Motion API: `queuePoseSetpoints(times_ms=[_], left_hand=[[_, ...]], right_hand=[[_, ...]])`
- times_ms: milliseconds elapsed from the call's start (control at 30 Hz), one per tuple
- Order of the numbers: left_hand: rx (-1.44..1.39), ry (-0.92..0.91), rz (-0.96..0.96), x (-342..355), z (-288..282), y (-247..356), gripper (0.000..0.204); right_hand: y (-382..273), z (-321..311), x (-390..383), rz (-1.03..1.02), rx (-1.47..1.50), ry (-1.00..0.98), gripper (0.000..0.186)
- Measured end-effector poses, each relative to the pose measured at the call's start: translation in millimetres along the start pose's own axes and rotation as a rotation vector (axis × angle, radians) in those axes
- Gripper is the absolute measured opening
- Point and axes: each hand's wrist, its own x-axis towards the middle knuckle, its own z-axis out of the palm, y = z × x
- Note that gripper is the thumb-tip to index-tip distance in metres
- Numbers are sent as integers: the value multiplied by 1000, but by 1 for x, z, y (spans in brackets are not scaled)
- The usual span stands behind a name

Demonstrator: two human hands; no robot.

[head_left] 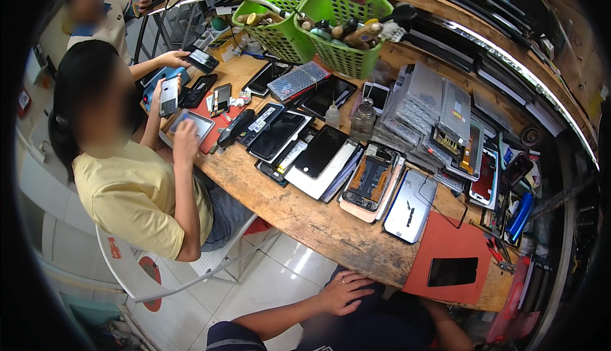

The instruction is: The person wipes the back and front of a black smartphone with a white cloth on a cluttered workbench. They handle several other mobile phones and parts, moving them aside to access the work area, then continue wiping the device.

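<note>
The wooden workbench (pixel 318 220) runs from the far left corner down to the near right corner, crowded with phone parts. At its far edge stand two green plastic baskets (pixel 344 26) side by side, filled with small tools and bottles. Toward the right edge lies a stack of grey parts trays (pixel 429 99). On the near right corner lies a red mat (pixel 445 243), and on it, close to the near edge, a black phone (pixel 452 271) lies flat, screen up. Just beyond the mat a silver phone back cover (pixel 410 206) lies tilted, and beside that an opened phone (pixel 369 179) shows its insides. Black phone screens (pixel 280 136) lie in a row along the middle of the workbench, with a small clear bottle (pixel 363 120) standing behind them.

The person's left hand (pixel 344 292) rests palm down on the lap just below the near edge, fingers loosely spread and flat, gripping nothing; a ring shows on one finger. It is near the black phone but apart from it, with the workbench edge between. The right hand is hidden below the near right corner; only the forearm shows, so I cannot tell how open it is.

At the left edge a co-worker in a yellow shirt (pixel 133 192) sits on a white chair (pixel 137 268), one hand on a small tablet (pixel 191 124), the other holding up a phone (pixel 168 96).
</note>
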Motion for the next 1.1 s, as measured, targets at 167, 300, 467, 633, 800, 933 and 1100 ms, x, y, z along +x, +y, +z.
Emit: queuePoseSetpoints(times_ms=[167, 300, 467, 633, 800, 933, 1100], left_hand=[[-23, 10, -9, -2, 1, 1, 50], [-36, 26, 1, 1, 4, 0, 50], [-33, 15, 11, 5, 6, 0, 51], [-28, 17, 9, 7, 7, 1, 52], [23, -2, -10, 7, 6, 2, 54], [27, -98, -66, 3, 8, 0, 53], [131, -89, -37, 16, -2, 14, 50]], right_hand=[[-5, 4, -6, 3, -12, -25, 53], [-7, 4, -5, 1, -21, -42, 53], [-9, 4, 2, -9, -20, -63, 53], [-10, 4, 4, -28, -15, -77, 54], [-10, 5, 0, -51, -4, -100, 54], [-14, 15, -6, -113, 2, -157, 54], [-37, 36, -15, -307, 41, -305, 54]])
